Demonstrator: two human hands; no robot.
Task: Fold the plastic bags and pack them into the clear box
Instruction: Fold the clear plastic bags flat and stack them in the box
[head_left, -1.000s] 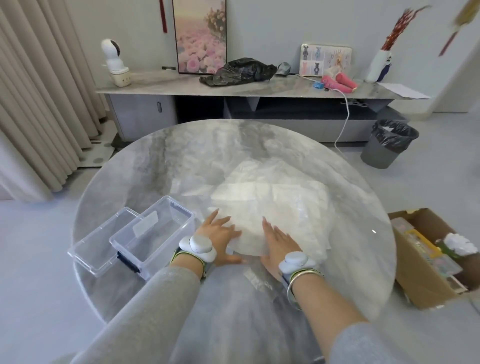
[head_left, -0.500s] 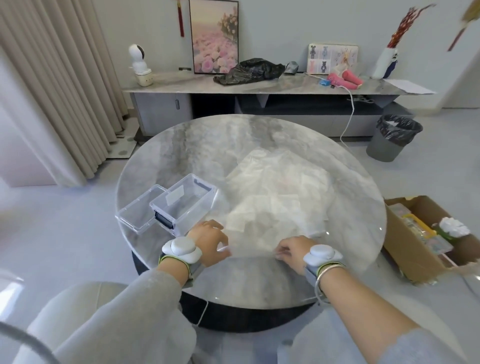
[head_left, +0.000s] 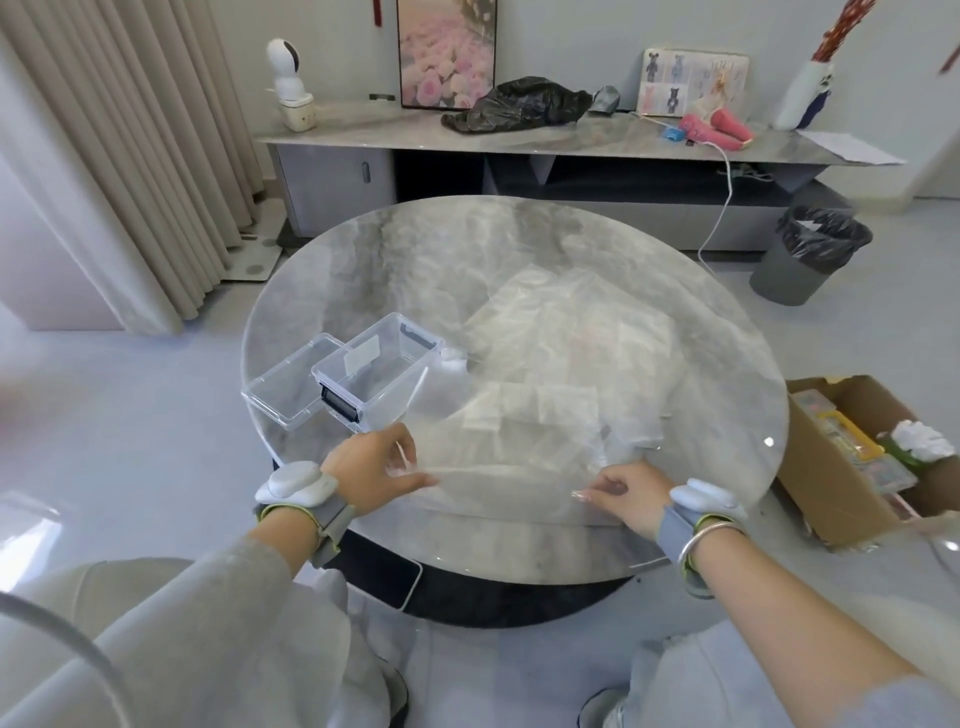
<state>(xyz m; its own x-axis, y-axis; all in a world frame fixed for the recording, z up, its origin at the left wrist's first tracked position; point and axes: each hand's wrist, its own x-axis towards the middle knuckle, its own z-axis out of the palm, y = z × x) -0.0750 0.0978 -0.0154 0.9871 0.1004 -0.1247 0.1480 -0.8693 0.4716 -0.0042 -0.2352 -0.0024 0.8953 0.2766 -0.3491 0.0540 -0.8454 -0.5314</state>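
A person sat at a round marbled worktop (head_left: 467, 244), both arms reaching over its near edge. The left hand (head_left: 371, 467) had thumb and fingers curled in a pinch on the near left edge of a clear plastic bag (head_left: 509, 467). The right hand (head_left: 626, 493) pinched the same edge further right, fingertips drawn together, so the film stretched between the two hands just above the worktop's near rim. Beyond it the other plastic bags (head_left: 571, 353) lay in a loose, overlapping, see-through heap across the middle and right of the worktop; how many there were could not be told. The clear box (head_left: 382, 374) stood open on the left part of the worktop, just beyond the left hand and close against the heap, a white label showing on its wall. Its lid (head_left: 288, 387) lay flat right beside it on the left, reaching the worktop's edge. Each wrist carried a white tracker (head_left: 296, 480) on a grey strap. On the floor to the right sat an open cardboard box (head_left: 831, 483) holding oddments, and further back a grey bin (head_left: 800, 270) with a black liner. A low sideboard (head_left: 332, 171) along the wall held a crumpled black bag (head_left: 519, 106).
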